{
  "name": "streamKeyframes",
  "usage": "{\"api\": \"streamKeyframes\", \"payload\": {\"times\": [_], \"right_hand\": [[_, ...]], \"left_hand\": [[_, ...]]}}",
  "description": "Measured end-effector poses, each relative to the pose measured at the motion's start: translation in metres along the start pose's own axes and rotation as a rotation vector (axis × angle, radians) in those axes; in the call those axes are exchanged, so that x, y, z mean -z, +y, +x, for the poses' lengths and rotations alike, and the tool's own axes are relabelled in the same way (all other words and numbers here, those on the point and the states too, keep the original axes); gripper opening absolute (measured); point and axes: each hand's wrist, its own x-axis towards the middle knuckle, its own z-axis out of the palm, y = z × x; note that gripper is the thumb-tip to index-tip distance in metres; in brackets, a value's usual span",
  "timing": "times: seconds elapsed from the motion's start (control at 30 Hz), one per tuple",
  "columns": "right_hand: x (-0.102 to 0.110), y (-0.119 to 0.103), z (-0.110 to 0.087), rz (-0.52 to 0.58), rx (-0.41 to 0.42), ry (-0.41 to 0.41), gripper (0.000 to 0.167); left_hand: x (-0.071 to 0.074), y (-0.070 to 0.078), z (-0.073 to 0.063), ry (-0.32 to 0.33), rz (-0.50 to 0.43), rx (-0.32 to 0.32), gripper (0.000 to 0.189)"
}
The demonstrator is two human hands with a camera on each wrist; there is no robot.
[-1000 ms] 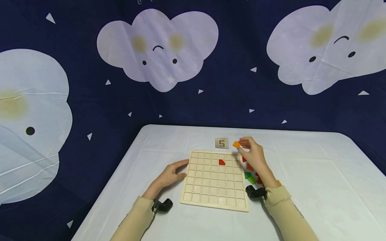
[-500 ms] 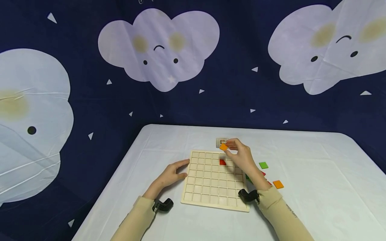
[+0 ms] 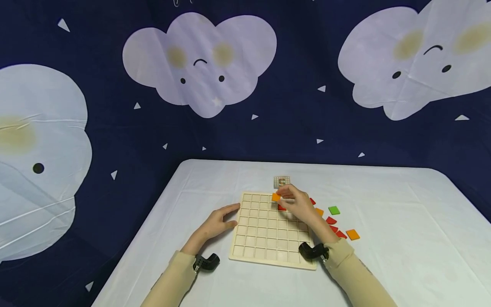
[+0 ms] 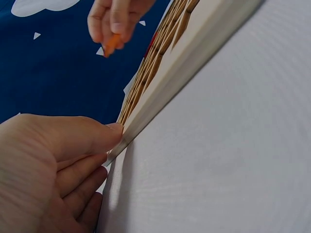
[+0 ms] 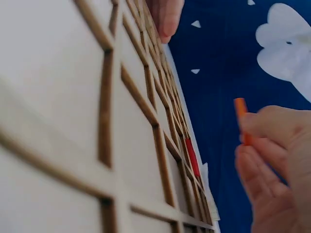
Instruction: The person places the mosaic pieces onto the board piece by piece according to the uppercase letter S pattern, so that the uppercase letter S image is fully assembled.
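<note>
A wooden grid board point(image 3: 268, 238) lies on the white table. My left hand point(image 3: 216, 221) touches its left edge with straight, spread fingers; in the left wrist view the thumb point(image 4: 97, 137) meets the board's rim. Over the far rows of the board, my right hand point(image 3: 301, 207) pinches an orange square tile point(image 3: 275, 197) between thumb and fingertips. In the right wrist view the orange tile point(image 5: 241, 114) is edge-on and apart from the grid. Partly hidden by the right hand, a red quarter-round tile point(image 3: 281, 207) sits in a cell near the board's far side.
Right of the board lie several loose tiles: a green square point(image 3: 334, 210), an orange square point(image 3: 353, 234) and red pieces point(image 3: 331, 220). Behind the board is a small pattern card point(image 3: 281, 181). A dark cloth with clouds point(image 3: 299, 136) hangs beyond the table.
My right hand has carried the orange tile leftward from beyond the board's far right corner, past the card, to above the far rows. The left hand has stayed at the board's edge.
</note>
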Motion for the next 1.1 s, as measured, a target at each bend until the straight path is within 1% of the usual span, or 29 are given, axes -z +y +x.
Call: {"api": "streamKeyframes", "payload": {"times": [0.13, 0.23, 0.4, 0.6, 0.73, 0.97, 1.03, 1.1], "right_hand": [[-0.004, 0.008, -0.002, -0.005, -0.027, -0.046, 0.028], [-0.006, 0.013, -0.002, -0.010, -0.028, -0.057, 0.026], [-0.008, 0.015, -0.002, -0.039, -0.002, -0.072, 0.025], [-0.011, 0.017, -0.003, -0.067, -0.025, -0.102, 0.025], [-0.013, 0.019, -0.003, -0.089, -0.029, -0.098, 0.025], [-0.013, 0.018, -0.002, -0.095, -0.003, -0.092, 0.026], [-0.011, 0.016, -0.003, -0.071, -0.022, -0.081, 0.026], [-0.008, 0.014, -0.002, -0.019, -0.046, -0.057, 0.027]], "left_hand": [[0.001, -0.002, 0.000, 0.000, -0.003, -0.007, 0.056], [0.001, -0.002, 0.000, -0.004, -0.005, -0.007, 0.056], [0.002, -0.002, 0.001, 0.000, 0.003, -0.011, 0.056], [0.001, -0.002, 0.001, -0.004, -0.010, -0.013, 0.056], [0.001, -0.004, 0.001, -0.005, -0.020, -0.020, 0.055], [0.001, -0.004, 0.001, -0.005, -0.019, -0.020, 0.056], [0.001, -0.005, 0.001, -0.008, -0.013, -0.012, 0.056], [0.001, -0.005, 0.002, -0.011, -0.005, -0.006, 0.057]]}}
